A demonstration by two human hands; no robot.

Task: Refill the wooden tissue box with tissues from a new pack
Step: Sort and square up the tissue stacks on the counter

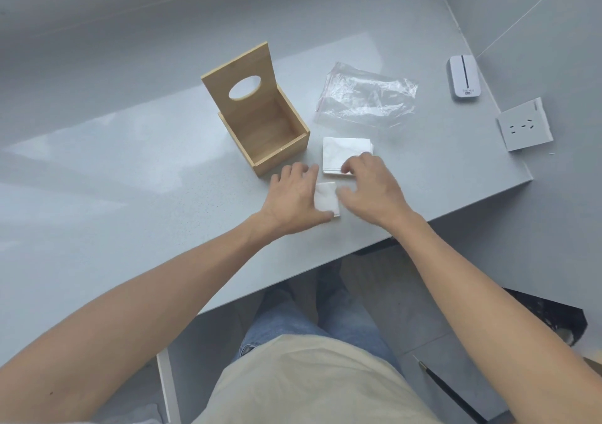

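Note:
The wooden tissue box (267,137) stands open on the grey table (130,195), its lid with an oval hole (245,88) tilted up; the inside looks empty. Right of it lies a flat stack of white tissues (342,151). My right hand (371,189) rests on the stack's near edge, fingers curled over it. A smaller folded tissue (326,199) lies nearer to me, with my left hand (294,200) pressing on its left side. An empty clear plastic bag (366,97) lies behind the stack.
A white pocket device (464,78) and a white socket block (524,125) sit at the table's far right, close to the wall. The table edge (456,211) runs diagonally just right of my hands. My legs are below it.

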